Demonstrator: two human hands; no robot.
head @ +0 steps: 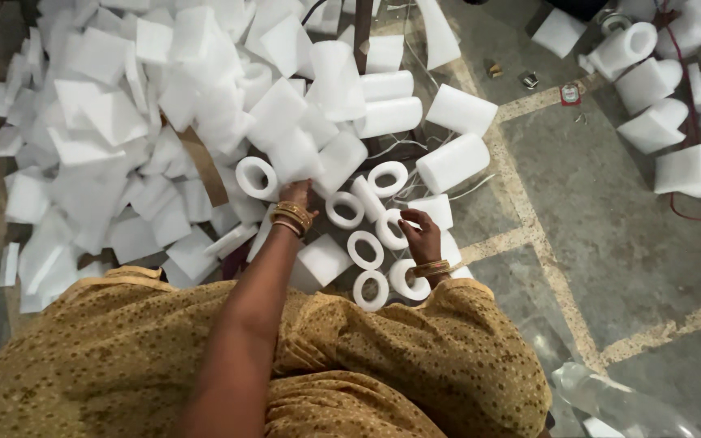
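- Fingers (410, 221) of the right hand (422, 240): curled, resting on a white foam ring (389, 229); whether they grip it cannot be told.
- Left hand (295, 195): reaching ahead into the foam sheet pile (123, 122), fingers hidden under a sheet, hold unclear.
- Foam rings (367, 247): on the floor (610, 227) between both hands, nearer the right, holes facing up.
- Foam rolls (452, 162): beyond, lying flat.

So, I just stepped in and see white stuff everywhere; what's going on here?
A person in a mustard patterned garment sits on the floor among white foam pieces. The left hand reaches into a big heap of flat foam sheets, fingers on a sheet. The right hand rests on a foam roll standing on end among other rolls. More finished rolls lie beyond.
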